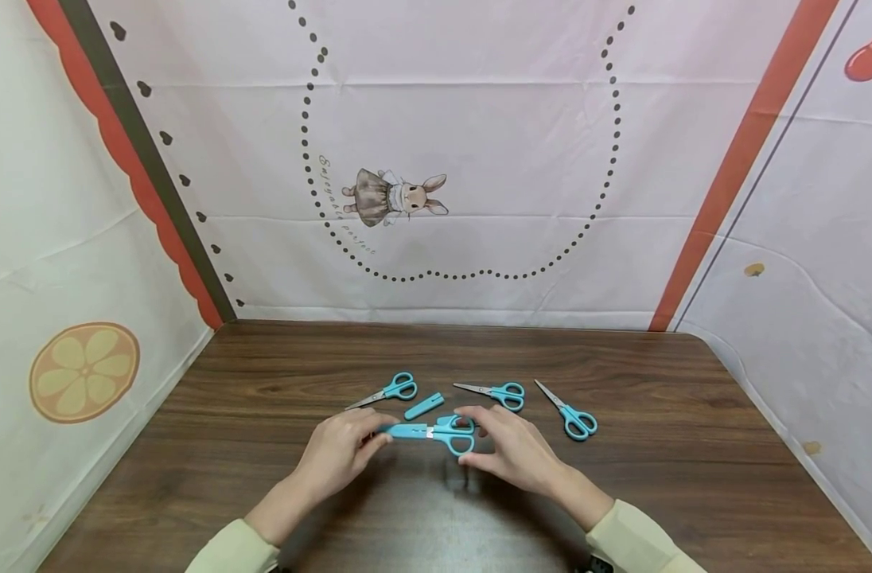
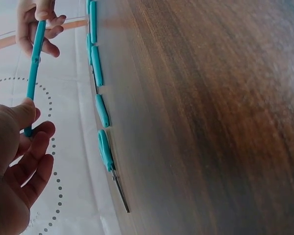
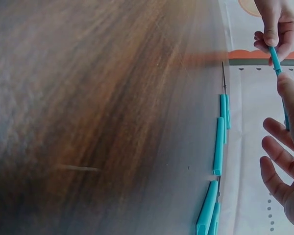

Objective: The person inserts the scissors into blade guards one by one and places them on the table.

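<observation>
A pair of scissors point(image 1: 445, 430) with light blue handles is held up level between the two hands, its blades inside a blue sheath point(image 1: 409, 430). My left hand point(image 1: 339, 447) pinches the sheath's closed end between thumb and forefinger. At the other end, my right hand point(image 1: 516, 450) holds the handle loops with thumb and fingertips; its other fingers spread away in the right wrist view. In the left wrist view the sheathed scissors point(image 2: 33, 73) appear edge-on, above the table. Only a narrow bit of metal shows between sheath and handles.
Behind the hands lie bare-bladed scissors at left point(image 1: 400, 387), centre point(image 1: 508, 394) and right point(image 1: 579, 422). A loose blue sheath point(image 1: 424, 406) lies between the left and centre pairs. The brown wooden table point(image 1: 422, 525) meets printed cloth point(image 1: 479, 159) at the back and sides.
</observation>
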`<state>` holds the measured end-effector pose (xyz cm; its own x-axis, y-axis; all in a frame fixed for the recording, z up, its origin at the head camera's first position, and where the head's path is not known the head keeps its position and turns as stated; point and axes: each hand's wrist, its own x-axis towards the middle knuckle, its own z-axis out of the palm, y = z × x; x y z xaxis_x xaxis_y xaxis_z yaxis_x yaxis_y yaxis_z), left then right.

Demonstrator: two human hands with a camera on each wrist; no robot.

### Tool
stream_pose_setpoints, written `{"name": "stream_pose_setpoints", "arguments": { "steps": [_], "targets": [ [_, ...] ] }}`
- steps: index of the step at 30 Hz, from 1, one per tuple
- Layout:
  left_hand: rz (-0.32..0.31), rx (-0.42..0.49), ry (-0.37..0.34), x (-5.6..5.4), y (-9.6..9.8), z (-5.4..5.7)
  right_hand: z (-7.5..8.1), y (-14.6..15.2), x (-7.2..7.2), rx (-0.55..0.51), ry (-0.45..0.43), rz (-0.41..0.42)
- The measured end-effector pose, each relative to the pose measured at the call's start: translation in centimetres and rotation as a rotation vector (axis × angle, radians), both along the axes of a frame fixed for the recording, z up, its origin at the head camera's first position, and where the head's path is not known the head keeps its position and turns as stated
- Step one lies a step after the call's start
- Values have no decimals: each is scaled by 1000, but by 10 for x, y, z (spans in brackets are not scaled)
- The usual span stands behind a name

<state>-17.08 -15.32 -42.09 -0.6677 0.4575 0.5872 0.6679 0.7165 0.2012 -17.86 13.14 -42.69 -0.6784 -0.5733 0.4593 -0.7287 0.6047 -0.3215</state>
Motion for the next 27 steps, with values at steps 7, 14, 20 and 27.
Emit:
{"name": "stream_pose_setpoints", "arguments": {
  "steps": [7, 14, 20, 27],
  "targets": [
    [-3, -8, -11, -2, 0, 0, 0, -1, -1, 0, -2, -3],
    [-26, -6, -45, -3, 2, -1, -1, -2, 1, 14, -16, -7],
    [-23, -17, -93, -2, 3, 0, -2, -4, 0, 25, -33, -9],
    [-28, -48, -118, -3, 2, 0, -4, -4, 0, 30, -34, -6]
  ]
}}
